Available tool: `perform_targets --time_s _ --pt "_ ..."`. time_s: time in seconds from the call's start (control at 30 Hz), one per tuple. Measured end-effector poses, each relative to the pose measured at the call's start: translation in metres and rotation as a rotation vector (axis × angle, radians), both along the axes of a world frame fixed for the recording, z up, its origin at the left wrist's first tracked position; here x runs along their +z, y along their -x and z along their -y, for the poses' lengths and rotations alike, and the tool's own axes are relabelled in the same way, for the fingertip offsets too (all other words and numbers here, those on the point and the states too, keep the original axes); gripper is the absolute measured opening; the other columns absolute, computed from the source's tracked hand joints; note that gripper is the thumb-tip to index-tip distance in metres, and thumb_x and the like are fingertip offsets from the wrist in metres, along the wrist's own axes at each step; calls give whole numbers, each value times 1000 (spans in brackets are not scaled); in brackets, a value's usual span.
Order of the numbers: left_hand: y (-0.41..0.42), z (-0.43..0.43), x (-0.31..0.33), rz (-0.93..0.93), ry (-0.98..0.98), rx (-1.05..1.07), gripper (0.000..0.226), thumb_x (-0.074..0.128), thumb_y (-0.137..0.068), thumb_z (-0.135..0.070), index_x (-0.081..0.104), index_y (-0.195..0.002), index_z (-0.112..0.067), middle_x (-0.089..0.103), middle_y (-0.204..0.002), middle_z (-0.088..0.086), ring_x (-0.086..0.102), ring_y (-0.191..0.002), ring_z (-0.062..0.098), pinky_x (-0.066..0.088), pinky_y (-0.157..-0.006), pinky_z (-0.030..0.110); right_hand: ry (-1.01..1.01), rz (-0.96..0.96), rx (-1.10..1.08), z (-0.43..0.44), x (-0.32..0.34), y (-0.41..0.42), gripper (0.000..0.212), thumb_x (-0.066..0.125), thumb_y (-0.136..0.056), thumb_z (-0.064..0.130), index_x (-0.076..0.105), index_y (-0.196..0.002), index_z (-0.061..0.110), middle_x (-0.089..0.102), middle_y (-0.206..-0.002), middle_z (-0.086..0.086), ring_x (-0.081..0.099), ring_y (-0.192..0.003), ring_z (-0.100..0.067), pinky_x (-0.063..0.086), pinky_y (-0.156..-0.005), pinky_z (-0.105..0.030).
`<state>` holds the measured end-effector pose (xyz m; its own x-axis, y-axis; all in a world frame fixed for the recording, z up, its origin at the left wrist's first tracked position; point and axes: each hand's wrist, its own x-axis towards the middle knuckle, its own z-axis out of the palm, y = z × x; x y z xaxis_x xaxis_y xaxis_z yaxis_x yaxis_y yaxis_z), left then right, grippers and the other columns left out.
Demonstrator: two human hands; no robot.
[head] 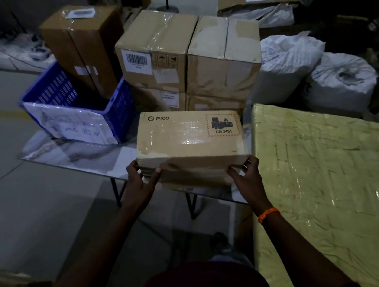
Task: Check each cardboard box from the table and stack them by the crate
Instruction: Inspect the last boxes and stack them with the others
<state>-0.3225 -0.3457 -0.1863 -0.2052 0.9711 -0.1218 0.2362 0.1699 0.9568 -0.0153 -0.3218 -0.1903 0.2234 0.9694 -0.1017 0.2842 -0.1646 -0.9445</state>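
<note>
A large block wrapped in yellow-green plastic film (330,184) fills the right side. To its left stands a glossy pale-topped table on black metal legs (103,160). At the table's far side is a stack of brown taped cardboard boxes (186,56), with white woven sacks (289,63) off to its right. Left of the stack sits a blue slatted plastic crate (118,109) with a handwritten paper sign on its front and a tall brown cardboard carton (82,46) standing in it. The task's thing is a flat brown cardboard box printed PICO with a red-hatched battery label (188,141). It lies at the table's near edge, straight ahead of the person, just in front of the stack and just right of the crate. Its long axis runs side to side across the body, so each hand meets one end and neither is noticeably nearer. The left hand (142,186) wraps the near left corner, fingers curled round the end and thumb on the front face. The right hand (246,176), above an orange wristband (268,214), grips the near right corner. Whether the box rests fully on the table I cannot tell. The place for it by the crate lies forward and to the left, so the carry would probably swing that way.
</note>
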Motion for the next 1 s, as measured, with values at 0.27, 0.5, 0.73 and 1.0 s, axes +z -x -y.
perform_targets --time_s 0.27,0.5,0.73,1.0 --pt "-4 -12 26 -507 -362 28 89 63 -92 -54 19 -160 -15 21 -166 9 22 -153 23 27 -121 48 -326 274 -81 2 37 29 79 76 -91 35 34 -154 12 40 -156 -11 41 -143 -23 43 -111 -31" --pt "-34 -43 48 -927 -387 -408 62 32 -101 -56 51 -147 -19 45 -156 8 37 -147 26 26 -120 60 -464 929 309 -26 41 88 52 56 -95 39 57 -140 13 51 -152 -13 39 -147 -31 29 -117 -62" --pt "-36 -42 35 -975 -370 -399 54 33 -103 -47 57 -143 -18 50 -153 8 42 -144 27 30 -117 53 -424 972 374 -25 31 89 51 41 -101 42 59 -140 13 51 -152 -12 43 -145 -29 35 -117 -53" --pt "-27 -73 60 -998 -398 -463 45 47 -98 -42 65 -130 -16 61 -137 11 59 -122 31 50 -97 49 -439 880 503 -54 60 71 62 32 -103 49 58 -142 8 57 -145 -17 53 -134 -32 47 -106 -50"
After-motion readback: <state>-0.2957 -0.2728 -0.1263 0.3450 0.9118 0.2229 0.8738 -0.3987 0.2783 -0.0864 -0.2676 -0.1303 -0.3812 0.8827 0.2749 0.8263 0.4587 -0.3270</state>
